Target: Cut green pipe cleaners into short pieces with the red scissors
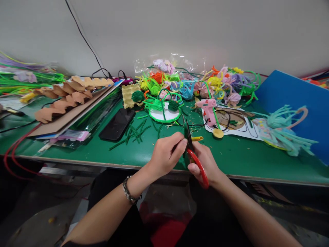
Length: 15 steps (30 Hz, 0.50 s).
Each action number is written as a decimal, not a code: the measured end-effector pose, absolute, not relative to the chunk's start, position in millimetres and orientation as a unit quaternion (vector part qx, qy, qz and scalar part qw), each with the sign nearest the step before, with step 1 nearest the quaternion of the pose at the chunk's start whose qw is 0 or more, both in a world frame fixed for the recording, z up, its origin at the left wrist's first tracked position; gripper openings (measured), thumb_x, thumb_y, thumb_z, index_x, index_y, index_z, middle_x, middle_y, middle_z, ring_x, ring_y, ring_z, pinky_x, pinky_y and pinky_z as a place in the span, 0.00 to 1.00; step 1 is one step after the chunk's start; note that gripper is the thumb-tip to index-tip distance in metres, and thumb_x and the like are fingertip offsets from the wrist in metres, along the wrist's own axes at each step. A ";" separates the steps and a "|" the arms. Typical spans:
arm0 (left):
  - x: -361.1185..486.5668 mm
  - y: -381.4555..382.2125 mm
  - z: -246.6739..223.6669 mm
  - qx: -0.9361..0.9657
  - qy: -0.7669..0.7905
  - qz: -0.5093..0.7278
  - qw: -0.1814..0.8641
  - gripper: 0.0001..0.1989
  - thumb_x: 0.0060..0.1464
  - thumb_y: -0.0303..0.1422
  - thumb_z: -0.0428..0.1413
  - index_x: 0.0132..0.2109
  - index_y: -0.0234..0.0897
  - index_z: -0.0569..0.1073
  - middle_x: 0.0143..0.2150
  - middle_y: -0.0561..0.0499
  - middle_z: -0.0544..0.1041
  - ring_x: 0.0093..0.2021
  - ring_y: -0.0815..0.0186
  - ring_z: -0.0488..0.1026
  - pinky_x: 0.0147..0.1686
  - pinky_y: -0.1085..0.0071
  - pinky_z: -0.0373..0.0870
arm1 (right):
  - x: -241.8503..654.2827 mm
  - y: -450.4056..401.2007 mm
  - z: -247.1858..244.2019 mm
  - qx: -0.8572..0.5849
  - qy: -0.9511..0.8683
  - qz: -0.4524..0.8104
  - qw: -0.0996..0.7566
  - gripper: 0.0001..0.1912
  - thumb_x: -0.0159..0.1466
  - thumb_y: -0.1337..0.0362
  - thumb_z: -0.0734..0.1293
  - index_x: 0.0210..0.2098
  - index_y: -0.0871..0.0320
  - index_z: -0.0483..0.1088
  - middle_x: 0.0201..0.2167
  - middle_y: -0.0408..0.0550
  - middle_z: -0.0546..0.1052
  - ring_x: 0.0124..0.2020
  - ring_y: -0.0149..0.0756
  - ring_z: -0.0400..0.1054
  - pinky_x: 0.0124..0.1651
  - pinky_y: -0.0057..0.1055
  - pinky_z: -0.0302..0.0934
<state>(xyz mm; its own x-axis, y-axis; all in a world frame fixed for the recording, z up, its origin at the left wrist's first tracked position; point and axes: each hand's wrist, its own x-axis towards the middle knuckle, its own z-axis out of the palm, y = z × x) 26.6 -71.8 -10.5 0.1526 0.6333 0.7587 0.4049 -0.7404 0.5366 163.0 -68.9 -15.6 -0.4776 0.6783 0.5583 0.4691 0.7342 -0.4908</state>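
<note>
My right hand (205,161) is wrapped round the handles of red-handled scissors (198,164), whose blades point up and away over the green table. Just left of the blades, my left hand (168,151) pinches a dark green fuzzy stem (185,132), which lies against them. Whether the blades have closed on it is hard to tell. Beyond my hands stands a round white base (167,116) with a bright green fuzzy rim and green pompom shapes. Several short dark green pieces (137,132) lie scattered left of my hands.
A black phone (117,125) lies to the left, near egg-carton strips (64,103). A pink glue gun (208,111) stands right of centre. Colourful fuzzy-stem flowers (185,87) fill the back; a blue board (290,109) leans at right.
</note>
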 end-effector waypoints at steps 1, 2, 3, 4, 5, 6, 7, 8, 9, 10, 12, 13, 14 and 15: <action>26.7 -71.9 -10.4 0.752 0.346 0.551 0.104 0.13 0.55 0.27 0.44 0.23 0.37 0.52 0.18 0.60 0.49 0.17 0.78 0.50 0.18 0.80 0.49 | 163.0 -69.1 -15.4 -0.338 -0.849 0.132 0.384 0.30 0.55 0.37 0.45 0.24 0.57 0.55 0.14 0.38 0.59 0.14 0.25 0.51 0.17 0.23 0.47; 26.6 -71.9 -10.4 0.752 0.347 0.551 0.105 0.13 0.55 0.27 0.44 0.23 0.37 0.52 0.18 0.60 0.49 0.17 0.78 0.50 0.18 0.80 0.49 | 163.1 -69.1 -15.2 -0.339 -0.849 0.127 0.384 0.30 0.55 0.37 0.45 0.24 0.57 0.55 0.14 0.38 0.59 0.14 0.25 0.51 0.17 0.23 0.47; 26.6 -71.9 -10.3 0.751 0.348 0.551 0.106 0.13 0.55 0.27 0.44 0.23 0.37 0.52 0.18 0.60 0.49 0.17 0.78 0.50 0.18 0.80 0.50 | 163.2 -69.0 -15.1 -0.341 -0.850 0.123 0.383 0.30 0.55 0.37 0.45 0.24 0.57 0.55 0.14 0.38 0.59 0.14 0.25 0.51 0.17 0.23 0.47; 26.4 -71.8 -10.2 0.751 0.348 0.551 0.107 0.13 0.55 0.27 0.44 0.23 0.37 0.52 0.18 0.60 0.49 0.17 0.78 0.50 0.18 0.80 0.50 | 163.3 -68.7 -15.0 -0.341 -0.850 0.121 0.383 0.30 0.55 0.37 0.45 0.25 0.57 0.56 0.14 0.38 0.59 0.14 0.25 0.51 0.17 0.23 0.47; 26.3 -71.7 -10.1 0.750 0.348 0.552 0.108 0.13 0.55 0.27 0.44 0.23 0.37 0.52 0.18 0.60 0.49 0.17 0.78 0.50 0.18 0.80 0.50 | 163.3 -68.4 -14.9 -0.342 -0.849 0.122 0.383 0.30 0.55 0.37 0.45 0.25 0.57 0.56 0.14 0.38 0.59 0.14 0.25 0.51 0.17 0.23 0.47; 26.3 -71.7 -10.0 0.749 0.348 0.553 0.108 0.13 0.55 0.27 0.44 0.23 0.37 0.52 0.18 0.60 0.49 0.17 0.78 0.50 0.18 0.80 0.50 | 163.2 -68.0 -14.7 -0.341 -0.849 0.123 0.384 0.30 0.55 0.37 0.45 0.25 0.57 0.56 0.14 0.37 0.59 0.14 0.25 0.50 0.17 0.23 0.47; 26.2 -71.7 -9.8 0.749 0.347 0.554 0.109 0.13 0.55 0.27 0.44 0.23 0.37 0.51 0.18 0.60 0.49 0.17 0.78 0.50 0.17 0.80 0.49 | 163.0 -67.8 -14.6 -0.341 -0.848 0.125 0.386 0.30 0.55 0.36 0.45 0.25 0.57 0.55 0.14 0.37 0.58 0.14 0.25 0.50 0.17 0.23 0.47; 26.3 -71.8 -9.6 0.749 0.346 0.555 0.109 0.14 0.55 0.27 0.44 0.23 0.37 0.51 0.18 0.60 0.49 0.17 0.78 0.50 0.17 0.80 0.49 | 162.8 -67.6 -14.4 -0.339 -0.848 0.128 0.387 0.30 0.55 0.36 0.45 0.25 0.57 0.55 0.14 0.37 0.58 0.14 0.24 0.50 0.17 0.23 0.46; 26.4 -71.9 -9.3 0.749 0.345 0.555 0.109 0.14 0.55 0.27 0.44 0.23 0.37 0.51 0.18 0.60 0.49 0.17 0.78 0.50 0.17 0.80 0.49 | 162.5 -67.6 -14.4 -0.338 -0.847 0.131 0.389 0.30 0.55 0.36 0.45 0.24 0.57 0.55 0.14 0.37 0.58 0.14 0.24 0.49 0.17 0.22 0.46; 26.5 -72.1 -9.1 0.748 0.345 0.556 0.110 0.14 0.55 0.27 0.44 0.23 0.37 0.51 0.18 0.60 0.49 0.17 0.78 0.50 0.17 0.80 0.49 | 162.2 -67.8 -14.4 -0.336 -0.847 0.135 0.390 0.29 0.55 0.37 0.46 0.24 0.57 0.55 0.13 0.36 0.57 0.14 0.24 0.49 0.17 0.22 0.46; 26.8 -72.6 -8.6 0.747 0.345 0.557 0.112 0.14 0.55 0.27 0.44 0.23 0.37 0.51 0.18 0.60 0.49 0.17 0.78 0.50 0.17 0.80 0.49 | 161.7 -68.5 -14.7 -0.331 -0.846 0.145 0.393 0.29 0.56 0.37 0.46 0.24 0.57 0.54 0.13 0.36 0.57 0.14 0.24 0.49 0.16 0.22 0.45; 27.0 -73.0 -8.4 0.747 0.346 0.557 0.113 0.14 0.55 0.27 0.44 0.23 0.37 0.51 0.18 0.60 0.49 0.17 0.78 0.50 0.17 0.80 0.49 | 161.6 -68.9 -15.0 -0.329 -0.845 0.147 0.396 0.28 0.55 0.37 0.46 0.24 0.57 0.54 0.13 0.36 0.57 0.14 0.23 0.48 0.16 0.22 0.45; 27.1 -73.3 -8.2 0.746 0.347 0.557 0.115 0.14 0.55 0.27 0.44 0.23 0.37 0.51 0.18 0.60 0.49 0.17 0.78 0.50 0.17 0.80 0.49 | 161.5 -69.4 -15.4 -0.328 -0.844 0.148 0.398 0.28 0.56 0.37 0.47 0.24 0.57 0.53 0.13 0.36 0.57 0.14 0.23 0.48 0.16 0.22 0.45; 27.4 -73.6 -8.1 0.745 0.347 0.557 0.117 0.14 0.55 0.27 0.44 0.23 0.37 0.51 0.18 0.60 0.49 0.17 0.78 0.50 0.17 0.80 0.49 | 161.5 -69.7 -15.7 -0.328 -0.843 0.149 0.400 0.28 0.56 0.37 0.47 0.24 0.56 0.53 0.13 0.35 0.56 0.14 0.23 0.48 0.16 0.22 0.45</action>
